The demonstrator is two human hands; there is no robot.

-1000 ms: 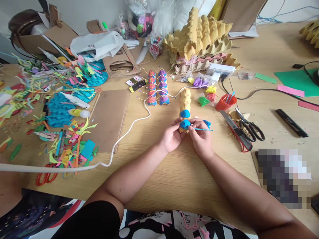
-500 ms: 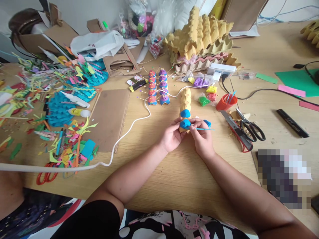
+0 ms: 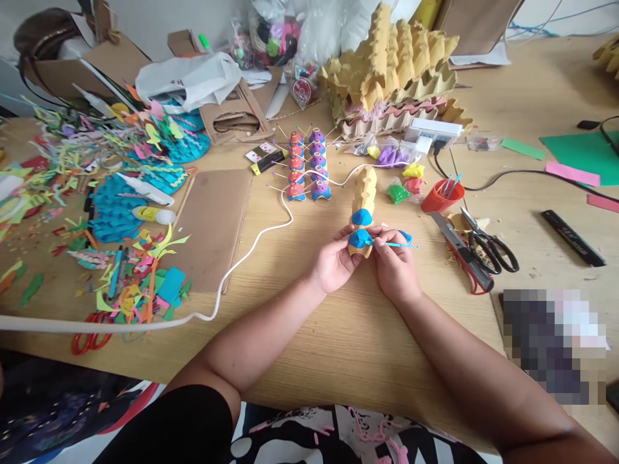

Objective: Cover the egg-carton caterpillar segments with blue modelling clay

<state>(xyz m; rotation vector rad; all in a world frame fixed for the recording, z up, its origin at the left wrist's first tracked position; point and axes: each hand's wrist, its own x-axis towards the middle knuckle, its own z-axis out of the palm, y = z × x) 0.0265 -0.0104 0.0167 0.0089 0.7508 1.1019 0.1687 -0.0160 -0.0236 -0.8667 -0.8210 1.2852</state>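
A yellow egg-carton strip (image 3: 365, 187) points away from me, its two nearest bumps covered with blue clay (image 3: 361, 218). My left hand (image 3: 334, 261) grips the near end of the strip from the left side. Pinched in my right hand (image 3: 397, 267) is a thin blue tool (image 3: 402, 245), its tip touching the nearest blue bump. A lump of blue clay (image 3: 405, 238) lies just behind my right hand, partly hidden by it.
Two rows of painted carton caterpillars (image 3: 309, 169) stand beyond, crossed by a white cable (image 3: 256, 235). To the right are a red cup (image 3: 442, 195), a cutter (image 3: 461, 248) and black-handled scissors (image 3: 493, 248). Paper scraps (image 3: 140, 283) and cardboard (image 3: 211, 225) lie left.
The tool's tip has shifted slightly along the near blue bump, and the strip's far end leans a little more to the right. The whole view has shifted slightly.
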